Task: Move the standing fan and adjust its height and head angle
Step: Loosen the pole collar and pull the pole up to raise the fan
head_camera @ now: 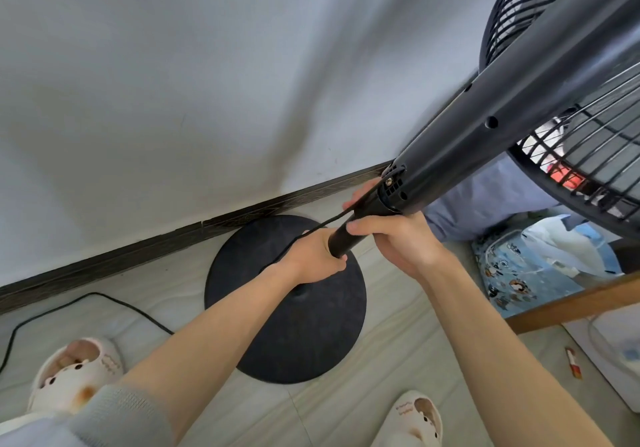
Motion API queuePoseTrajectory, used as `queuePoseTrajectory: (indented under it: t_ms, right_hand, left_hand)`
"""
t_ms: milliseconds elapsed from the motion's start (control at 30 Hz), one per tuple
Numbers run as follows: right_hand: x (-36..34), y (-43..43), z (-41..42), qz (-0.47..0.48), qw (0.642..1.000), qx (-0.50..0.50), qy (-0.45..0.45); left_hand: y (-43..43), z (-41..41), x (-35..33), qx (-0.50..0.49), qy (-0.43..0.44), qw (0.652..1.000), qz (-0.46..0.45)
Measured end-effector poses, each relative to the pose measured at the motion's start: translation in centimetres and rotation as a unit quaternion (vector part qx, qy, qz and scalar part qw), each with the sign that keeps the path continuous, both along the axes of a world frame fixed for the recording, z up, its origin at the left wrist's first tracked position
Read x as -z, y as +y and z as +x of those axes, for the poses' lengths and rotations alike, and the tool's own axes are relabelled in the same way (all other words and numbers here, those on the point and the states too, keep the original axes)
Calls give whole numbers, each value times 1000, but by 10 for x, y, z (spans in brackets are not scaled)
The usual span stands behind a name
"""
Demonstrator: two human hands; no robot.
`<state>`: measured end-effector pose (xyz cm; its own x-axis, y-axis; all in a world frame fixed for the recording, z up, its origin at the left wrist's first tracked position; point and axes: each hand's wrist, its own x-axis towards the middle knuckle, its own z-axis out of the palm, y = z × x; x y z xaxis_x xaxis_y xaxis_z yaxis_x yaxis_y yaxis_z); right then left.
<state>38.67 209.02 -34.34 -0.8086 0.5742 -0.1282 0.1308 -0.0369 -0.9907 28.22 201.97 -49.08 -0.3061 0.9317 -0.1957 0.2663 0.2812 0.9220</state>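
Gripping the black metal pole [341, 238] of the one black standing fan [485, 117], both hands clench their fingers [362, 228] round it: left hand [311, 258] lower, right hand [401, 238] just above. The pole's long axis runs from its round black base [287, 325] on the floor [398, 360] up toward the right.

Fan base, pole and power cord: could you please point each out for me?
fan base [318, 335]: head view, bare top surface of the disc.
pole [337, 245]: head view, bare stretch of black tube.
power cord [91, 294]: head view, arched bend at the left.
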Motion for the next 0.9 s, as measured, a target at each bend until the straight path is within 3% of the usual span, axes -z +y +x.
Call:
queuePoseTrajectory:
  t_ms: [133,200,367,467,533,600,667,800,833,900]
  right_hand:
    - [19,-29,-12,93,972,216,9]
    - [23,-32,-16,98,962,254,19]
    - [-7,-4,-3,35,999,2,-26]
    - [2,-13,-3,59,992,111,-18]
    - [14,-27,-9,90,966,242,-9]
    - [24,-37,-16,100,949,299,3]
    - [19,-32,-18,84,958,274,-3]
    - [-7,-8,-5,9,999,40,-23]
    - [-9,-6,-3,10,999,26,-30]
    - [-3,-11,-2,44,993,103,-41]
  left_hand:
    - [-2,-3,0,5,-1,1000,10]
    - [-1,-3,0,6,2,1000,11]
    - [0,-2,3,-14,-11,1000,-4]
    - [1,0,2,-5,-5,1000,-1]
    - [2,0,1,9,3,1000,11]
    - [2,-1,2,11,8,1000,11]
    - [3,-3,3,9,11,1000,8]
    - [2,-5,9,-9,-4,1000,1]
    - [2,-4,9,-8,-6,1000,-1]
    - [3,-2,6,-5,-1,1000,-3]
